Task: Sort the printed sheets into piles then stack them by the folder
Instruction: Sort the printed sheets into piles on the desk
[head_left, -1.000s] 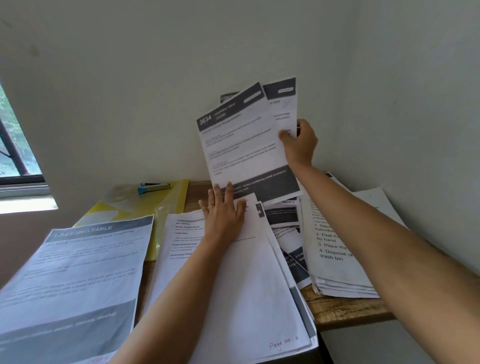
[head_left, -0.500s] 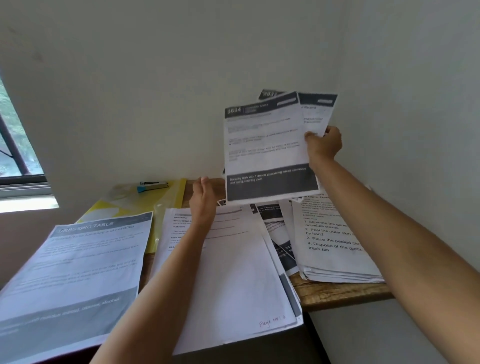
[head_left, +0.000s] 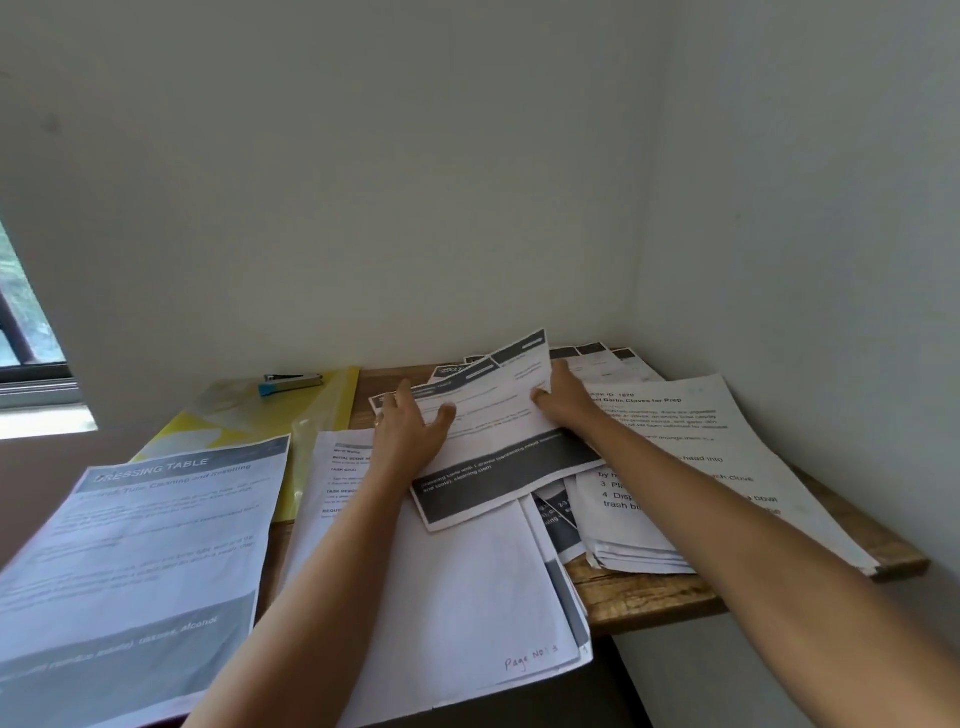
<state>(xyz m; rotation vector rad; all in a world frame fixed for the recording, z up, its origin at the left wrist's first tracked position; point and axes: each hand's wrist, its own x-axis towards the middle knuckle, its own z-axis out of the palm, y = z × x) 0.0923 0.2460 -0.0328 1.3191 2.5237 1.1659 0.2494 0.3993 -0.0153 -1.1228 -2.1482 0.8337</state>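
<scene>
the sorting looks about half done, in my judgement. three piles already lie on the desk: the "dressing table" pile at 8 o'clock, a middle pile with a mostly white top page at 6 o'clock, and the garlic pile at 3 o'clock. the yellow folder is at 10 o'clock, partly under the near left pile, and a stapler rests on its far end.

both hands are now on the banded sheets, a few pages with dark bars that lie tilted over the far part of the middle pile. the left grip is wide open, fingers straight and spread, and it presses flat on the left part of these pages. the right grip is closed on their right edge: the thumb lies on top and the fingers seem to go behind the paper, whose far edge stands a little up from the desk.

what is left, as far as i can judge: these pages must get their pile, and more loose sheets with dark heads lie fanned at 1 o'clock near the wall corner, not sorted. some dark pages also stick out between the middle and right piles. the last step, to stack all piles by the folder, is not yet done.
</scene>
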